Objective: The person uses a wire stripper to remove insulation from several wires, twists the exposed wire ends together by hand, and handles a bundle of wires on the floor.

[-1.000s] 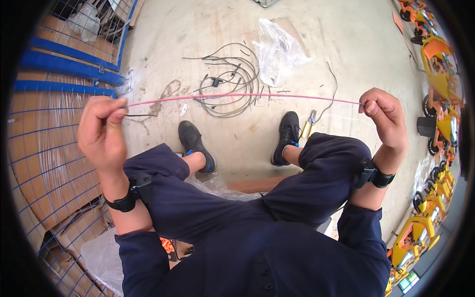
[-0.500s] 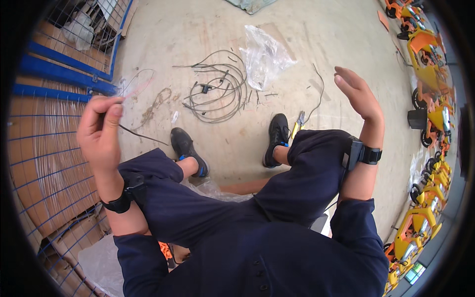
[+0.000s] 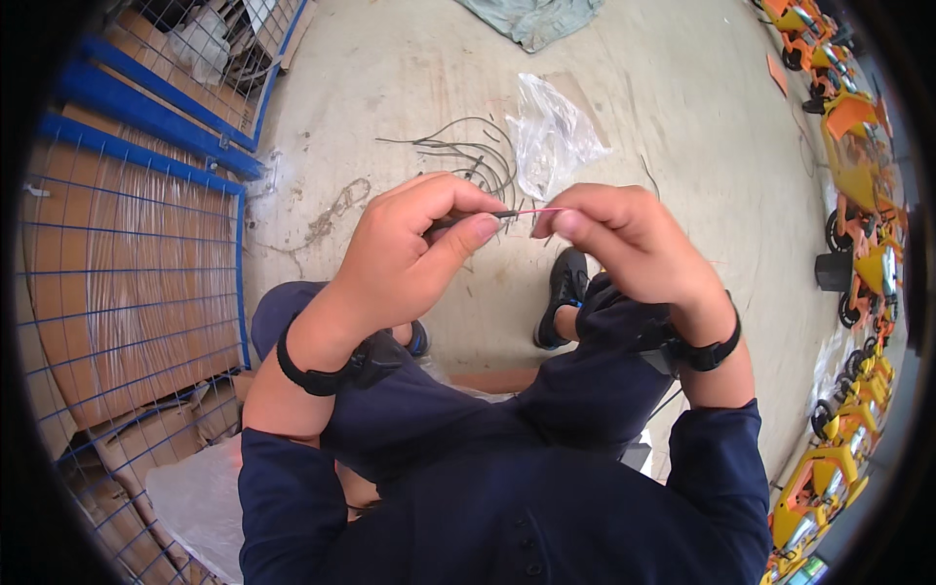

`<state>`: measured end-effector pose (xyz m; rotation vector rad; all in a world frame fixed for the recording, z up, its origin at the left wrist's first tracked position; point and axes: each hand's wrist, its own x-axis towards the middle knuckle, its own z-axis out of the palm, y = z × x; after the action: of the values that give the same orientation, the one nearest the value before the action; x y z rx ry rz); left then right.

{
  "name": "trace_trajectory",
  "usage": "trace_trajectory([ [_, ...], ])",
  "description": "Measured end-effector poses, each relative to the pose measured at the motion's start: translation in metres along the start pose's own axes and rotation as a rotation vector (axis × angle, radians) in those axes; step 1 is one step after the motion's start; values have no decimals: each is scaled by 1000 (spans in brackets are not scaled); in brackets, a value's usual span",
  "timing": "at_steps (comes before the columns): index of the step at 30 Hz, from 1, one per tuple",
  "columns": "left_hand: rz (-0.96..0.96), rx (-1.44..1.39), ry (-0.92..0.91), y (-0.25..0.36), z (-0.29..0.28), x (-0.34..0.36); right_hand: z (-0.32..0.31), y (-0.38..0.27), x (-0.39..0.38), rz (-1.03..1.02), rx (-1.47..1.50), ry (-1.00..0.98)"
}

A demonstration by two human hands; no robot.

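Observation:
Near the middle of the view, my left hand (image 3: 400, 258) pinches a thin black cable (image 3: 504, 214) between thumb and forefinger. A slender red wire (image 3: 535, 210) extends from the black part toward my right hand (image 3: 639, 244), whose thumb and fingers are closed on it. Both hands are in the air over my bent legs. Beyond them, loose dark cables (image 3: 466, 146) lie in loops on the floor, partly hidden by my hands.
A blue wire cage (image 3: 241, 283) with wrapped cardboard stands at left. Crumpled clear plastic (image 3: 552, 141) and a grey-green sheet (image 3: 531, 19) lie on the floor ahead. Several yellow wheeled vehicles (image 3: 858, 136) line the right side, near a black box (image 3: 834, 272).
My hands have moved from far apart to close together in the middle. My right hand, open half a second ago, is closed on the red wire again. The wire no longer spans the view.

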<state>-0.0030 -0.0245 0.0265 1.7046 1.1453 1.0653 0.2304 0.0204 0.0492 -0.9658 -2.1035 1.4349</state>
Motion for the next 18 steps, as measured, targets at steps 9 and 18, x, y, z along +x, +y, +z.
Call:
trace_trajectory([
  [9,-94,29,-150,-11,-12,1,-66,8,-23,84,-151,57],
  [18,-233,-44,51,-27,9,9,-125,155,-43,242,-55,551],
])
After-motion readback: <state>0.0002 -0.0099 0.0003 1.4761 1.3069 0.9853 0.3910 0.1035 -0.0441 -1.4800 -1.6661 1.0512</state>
